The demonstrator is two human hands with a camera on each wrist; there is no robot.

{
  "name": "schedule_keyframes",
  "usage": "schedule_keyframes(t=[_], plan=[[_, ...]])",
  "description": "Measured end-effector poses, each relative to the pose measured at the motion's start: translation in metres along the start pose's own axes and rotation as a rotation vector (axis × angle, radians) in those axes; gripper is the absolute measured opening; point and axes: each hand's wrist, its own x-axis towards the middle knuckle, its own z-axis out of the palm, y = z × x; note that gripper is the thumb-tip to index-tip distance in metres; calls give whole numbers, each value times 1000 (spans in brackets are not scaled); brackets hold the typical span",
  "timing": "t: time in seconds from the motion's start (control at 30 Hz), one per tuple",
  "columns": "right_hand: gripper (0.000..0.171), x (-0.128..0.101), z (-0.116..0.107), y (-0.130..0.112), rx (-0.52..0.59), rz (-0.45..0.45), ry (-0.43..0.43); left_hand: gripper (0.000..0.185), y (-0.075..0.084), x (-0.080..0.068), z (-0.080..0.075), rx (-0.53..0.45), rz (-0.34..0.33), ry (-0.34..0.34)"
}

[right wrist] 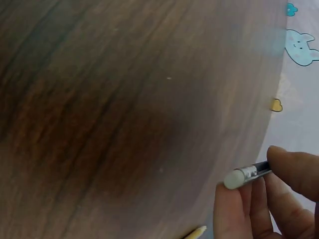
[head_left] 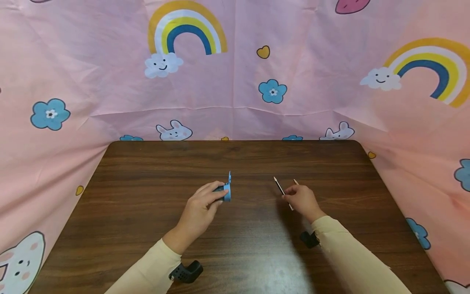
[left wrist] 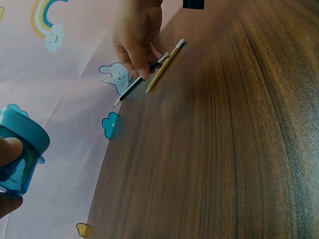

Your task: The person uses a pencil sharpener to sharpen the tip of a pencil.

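Note:
In the head view, my left hand [head_left: 198, 207] grips a small blue see-through container [head_left: 227, 192] whose blue lid [head_left: 229, 177] stands flipped up. The left wrist view shows the container's [left wrist: 22, 149] round blue rim and clear body between thumb and finger. My right hand [head_left: 302, 201] pinches a black pencil [head_left: 278, 186], its sharpened tip pointing away from me. Its pale eraser end [right wrist: 234, 179] faces the right wrist camera. Beside it a yellow pencil [left wrist: 165, 67] lies on the table, partly hidden by the right hand in the head view.
Both hands are over a dark wood-grain table [head_left: 147, 171]. A pink cloth [head_left: 110, 73] printed with rainbows, flowers and rabbits hangs behind it and along both sides. Each wrist carries a black device [head_left: 188, 272].

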Motion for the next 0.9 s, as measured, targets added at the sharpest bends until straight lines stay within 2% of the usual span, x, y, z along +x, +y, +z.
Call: schedule_keyframes(t=[0.57, 0.9], plan=[[21, 4, 7, 17, -72, 38, 13, 34, -4, -2, 0, 8, 10, 8], [18, 5, 7, 21, -113, 11, 23, 35, -3, -2, -1, 25, 15, 14]])
